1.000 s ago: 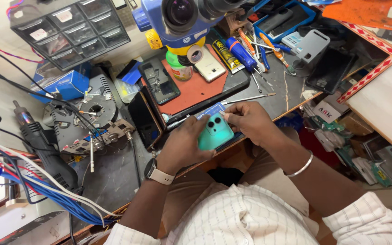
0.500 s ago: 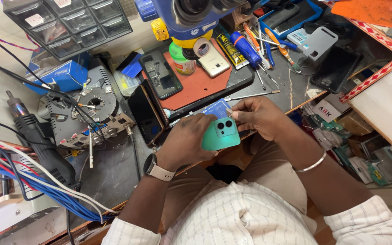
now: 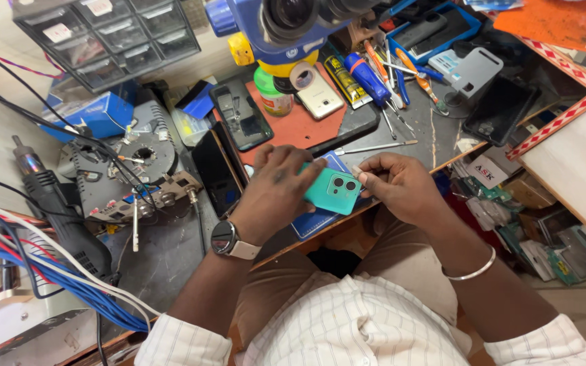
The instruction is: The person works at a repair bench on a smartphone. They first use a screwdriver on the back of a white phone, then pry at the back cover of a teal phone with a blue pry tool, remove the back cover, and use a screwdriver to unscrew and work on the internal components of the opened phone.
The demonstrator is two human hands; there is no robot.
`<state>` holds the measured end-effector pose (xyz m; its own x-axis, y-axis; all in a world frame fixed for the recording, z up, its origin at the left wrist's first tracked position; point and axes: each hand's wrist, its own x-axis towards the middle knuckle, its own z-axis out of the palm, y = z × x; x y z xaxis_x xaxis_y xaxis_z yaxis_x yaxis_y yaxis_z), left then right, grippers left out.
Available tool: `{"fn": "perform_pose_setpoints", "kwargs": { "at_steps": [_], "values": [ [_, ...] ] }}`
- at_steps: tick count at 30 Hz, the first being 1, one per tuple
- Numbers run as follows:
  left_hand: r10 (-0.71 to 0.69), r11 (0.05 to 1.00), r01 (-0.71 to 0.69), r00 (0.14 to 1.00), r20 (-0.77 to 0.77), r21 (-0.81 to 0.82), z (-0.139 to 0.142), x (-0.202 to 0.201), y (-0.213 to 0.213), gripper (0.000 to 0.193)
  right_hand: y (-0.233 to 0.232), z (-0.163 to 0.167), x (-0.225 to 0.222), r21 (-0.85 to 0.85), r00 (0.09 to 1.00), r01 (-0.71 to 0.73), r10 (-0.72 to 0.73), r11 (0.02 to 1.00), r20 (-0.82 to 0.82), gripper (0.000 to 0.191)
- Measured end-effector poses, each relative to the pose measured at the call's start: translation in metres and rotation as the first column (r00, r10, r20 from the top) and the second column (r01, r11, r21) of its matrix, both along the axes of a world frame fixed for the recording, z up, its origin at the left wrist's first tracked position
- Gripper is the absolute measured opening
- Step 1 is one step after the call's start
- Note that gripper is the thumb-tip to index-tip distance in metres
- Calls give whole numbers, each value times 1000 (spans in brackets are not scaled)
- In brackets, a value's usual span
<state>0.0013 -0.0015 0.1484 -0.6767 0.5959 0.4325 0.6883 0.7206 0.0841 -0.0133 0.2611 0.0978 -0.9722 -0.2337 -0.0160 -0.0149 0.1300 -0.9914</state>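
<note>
- Cluttered and dark, your workbench (image 3: 171,257) lay under both hands.
- Your left hand (image 3: 276,193) was closed around a teal phone (image 3: 334,191), back up, above the bench edge.
- Your right hand (image 3: 401,186) pinched its camera end with the fingertips.
- Just beyond lay a blue mat (image 3: 320,220), tweezers (image 3: 374,147) and an orange pad (image 3: 303,125).

A phone repair workshop: microscope (image 3: 293,20), hot-air gun (image 3: 49,200), screwdrivers (image 3: 374,78), parts drawers (image 3: 110,37).
</note>
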Motion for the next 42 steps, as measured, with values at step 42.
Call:
{"fn": "perform_pose_setpoints", "kwargs": {
  "at_steps": [42],
  "values": [
    [131,953,-146,989,74,264,-33,8,-3,94,-24,33,-25,415,979,-133,185,900,-90,13]
  ]
}}
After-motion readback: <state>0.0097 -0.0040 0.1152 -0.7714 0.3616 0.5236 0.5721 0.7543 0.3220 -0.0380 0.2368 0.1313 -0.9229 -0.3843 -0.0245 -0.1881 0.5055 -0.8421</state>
